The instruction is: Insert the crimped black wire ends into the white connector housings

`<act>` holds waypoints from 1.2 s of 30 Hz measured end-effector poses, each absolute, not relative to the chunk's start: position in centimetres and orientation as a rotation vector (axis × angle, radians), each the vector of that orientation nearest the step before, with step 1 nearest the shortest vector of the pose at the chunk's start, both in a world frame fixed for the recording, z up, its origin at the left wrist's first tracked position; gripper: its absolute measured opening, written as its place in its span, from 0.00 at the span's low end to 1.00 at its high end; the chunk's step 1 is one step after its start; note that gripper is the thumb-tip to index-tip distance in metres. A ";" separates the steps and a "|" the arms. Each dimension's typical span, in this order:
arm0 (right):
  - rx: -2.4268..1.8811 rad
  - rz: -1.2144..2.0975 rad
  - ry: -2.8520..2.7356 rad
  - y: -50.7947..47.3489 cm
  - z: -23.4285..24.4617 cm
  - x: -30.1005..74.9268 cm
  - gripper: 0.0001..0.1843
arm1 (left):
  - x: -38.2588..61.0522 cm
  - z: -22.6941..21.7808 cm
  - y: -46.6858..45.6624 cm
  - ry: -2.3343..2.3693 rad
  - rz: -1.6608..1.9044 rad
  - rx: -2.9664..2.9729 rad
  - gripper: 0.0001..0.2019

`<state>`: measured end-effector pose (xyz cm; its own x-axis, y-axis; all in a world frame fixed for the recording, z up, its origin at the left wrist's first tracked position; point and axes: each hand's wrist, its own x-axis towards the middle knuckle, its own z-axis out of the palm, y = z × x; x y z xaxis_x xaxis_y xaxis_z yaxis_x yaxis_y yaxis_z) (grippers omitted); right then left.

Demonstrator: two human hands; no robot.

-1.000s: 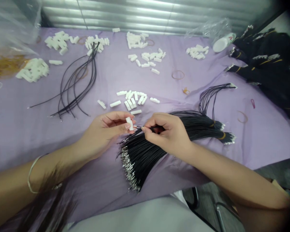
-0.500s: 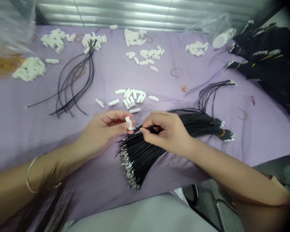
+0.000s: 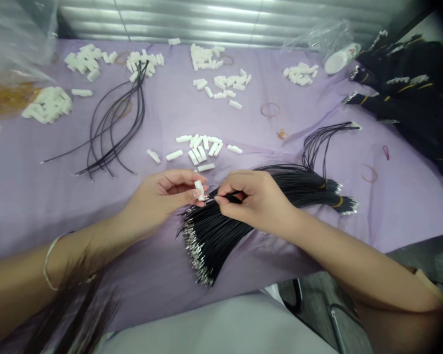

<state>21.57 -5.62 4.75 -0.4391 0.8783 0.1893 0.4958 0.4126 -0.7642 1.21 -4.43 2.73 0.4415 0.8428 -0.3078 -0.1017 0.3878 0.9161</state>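
**Fine point, tight pinch: little room for a slip**

Here's your left hand (image 3: pixel 160 196), thumb and fingertips pinching a small, white, ridged plastic block (image 3: pixel 199 190), held up off the cloth. Facing it, your right hand (image 3: pixel 258 201) pinches a thin black wire with a bright tip (image 3: pixel 209 197), aimed at the block's lower end. In or just beside it? Too small to tell.

Your grip on the block is short, so a sideways push could twist it and send the tip off line. Your right fingers sit close behind that tip; squeeze unevenly and the wire may bend.

Now look just below: a fanned sheaf of black wires with silvery metal ends (image 3: pixel 221 241) lies right under your hands. A loose wire could snag on your fingers and drag its neighbours out of order.

Beyond your fingertips, a loose cluster of white plastic blocks (image 3: pixel 202 154) sits near enough for a knuckle to scatter. Further left, a looping bunch of black wires (image 3: pixel 143 105) trails its ends across the purple cloth (image 3: pixel 214 118); a sweeping sleeve-side move might catch them. And watch those dark strands of hair (image 3: pixel 84 295), hanging over your left forearm: lean in and they could block your view.
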 end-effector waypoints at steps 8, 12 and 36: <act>-1.185 0.874 -2.085 -5.4 4.9 21.7 0.03 | 1.4 2.8 -4.3 0.952 0.726 0.958 0.09; -1.232 0.967 -2.079 -5.5 5.1 21.6 0.02 | 1.4 2.8 -4.2 0.960 0.706 0.958 0.09; -1.248 0.942 -2.004 -6.1 4.6 21.0 0.03 | 1.3 2.7 -4.1 0.899 0.710 0.921 0.08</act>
<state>21.04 -6.08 4.65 -0.3853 0.9159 0.1128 0.4976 0.3091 -0.8105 1.31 -4.11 2.72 0.4535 0.8254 -0.3363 -0.1363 0.4371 0.8890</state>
